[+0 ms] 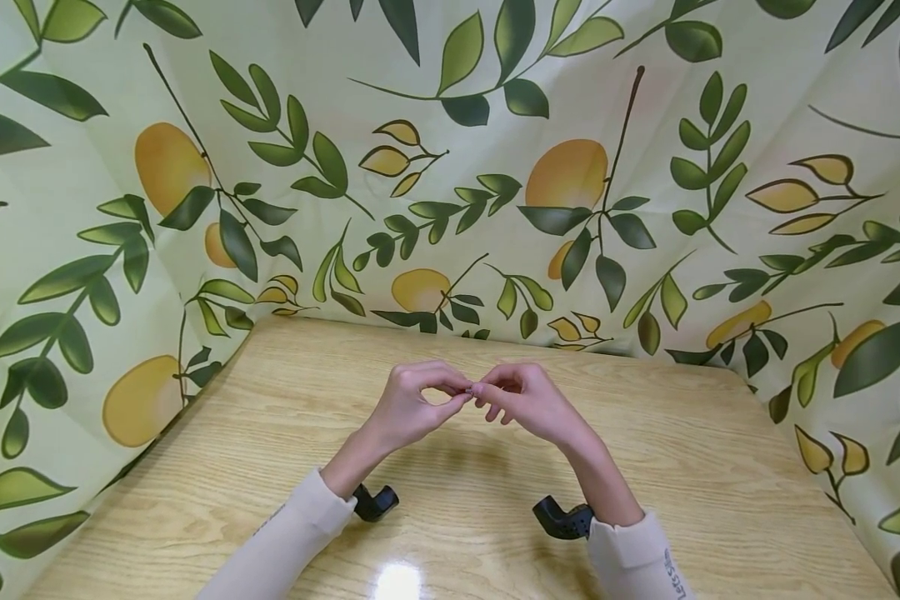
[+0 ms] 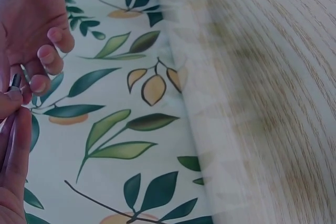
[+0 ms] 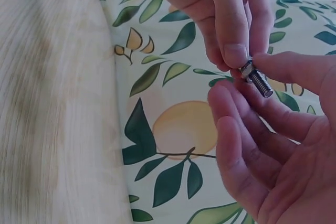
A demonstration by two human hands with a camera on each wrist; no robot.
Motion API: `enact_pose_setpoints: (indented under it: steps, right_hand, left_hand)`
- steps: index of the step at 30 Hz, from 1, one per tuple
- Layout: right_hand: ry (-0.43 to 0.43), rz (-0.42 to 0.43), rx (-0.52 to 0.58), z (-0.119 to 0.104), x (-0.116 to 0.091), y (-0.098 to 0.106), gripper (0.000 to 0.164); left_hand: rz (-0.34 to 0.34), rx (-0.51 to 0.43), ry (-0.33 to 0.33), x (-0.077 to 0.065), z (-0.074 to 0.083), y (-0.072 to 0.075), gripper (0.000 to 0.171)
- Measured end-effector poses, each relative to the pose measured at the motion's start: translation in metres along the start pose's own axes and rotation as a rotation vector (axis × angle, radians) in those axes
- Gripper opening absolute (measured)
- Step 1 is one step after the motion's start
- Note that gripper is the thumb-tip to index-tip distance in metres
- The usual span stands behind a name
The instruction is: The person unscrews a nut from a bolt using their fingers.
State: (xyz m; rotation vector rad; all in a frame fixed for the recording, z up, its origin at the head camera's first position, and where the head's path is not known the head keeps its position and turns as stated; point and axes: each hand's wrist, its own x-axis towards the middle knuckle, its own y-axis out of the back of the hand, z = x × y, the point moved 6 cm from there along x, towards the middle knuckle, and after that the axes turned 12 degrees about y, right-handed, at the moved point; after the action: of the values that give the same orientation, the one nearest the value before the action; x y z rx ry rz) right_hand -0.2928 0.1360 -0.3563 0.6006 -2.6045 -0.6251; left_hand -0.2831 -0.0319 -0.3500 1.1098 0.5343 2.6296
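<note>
Above the table, both hands meet at a small metal bolt with a nut on it. My left hand pinches the bolt by its upper end, between thumb and fingers, so its head is hidden. The bare threaded end slants down toward the palm of my right hand. In the right wrist view, the right thumb and a finger pinch the nut from either side, right beside the left fingertips. The other right fingers are loosely bent. In the left wrist view, the bolt's dark end shows beyond the left fingertips.
A light wood-grain table lies beneath the hands. Cloth with a leaf and fruit print hangs behind the table and along its sides. Black wrist mounts, left and right, hang below the forearms.
</note>
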Motion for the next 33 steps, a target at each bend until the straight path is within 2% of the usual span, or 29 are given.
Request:
enact_pose_setpoints:
  steps: [4, 7, 15, 21, 26, 33]
  right_hand:
    - [0.022, 0.015, 0.006, -0.0025, 0.0009, 0.0000, 0.018]
    - [0.027, 0.023, 0.004, -0.0034, 0.0012, 0.0003, 0.021]
    - [0.028, -0.032, 0.007, -0.0009, 0.0002, -0.0027, 0.022]
    - [0.037, 0.006, 0.010, -0.0004, -0.0001, -0.0030, 0.022]
    - [0.013, 0.026, 0.000, 0.0006, -0.0010, -0.0007, 0.020]
    - [0.043, 0.042, -0.007, -0.0047, -0.0007, -0.0002, 0.021]
  left_hand:
    - [-0.003, -0.006, 0.016, -0.0006, -0.0003, 0.0007, 0.013]
    - [-0.004, -0.011, 0.017, -0.0009, 0.0004, 0.0010, 0.013]
    - [0.001, 0.009, 0.009, -0.0013, 0.0014, 0.0009, 0.012]
    - [0.006, 0.019, 0.026, -0.0028, 0.0010, 0.0011, 0.012]
    - [0.016, 0.024, -0.003, -0.0014, 0.0035, 0.0019, 0.012]
    - [0.012, 0.027, 0.004, -0.0007, 0.0053, 0.0027, 0.011]
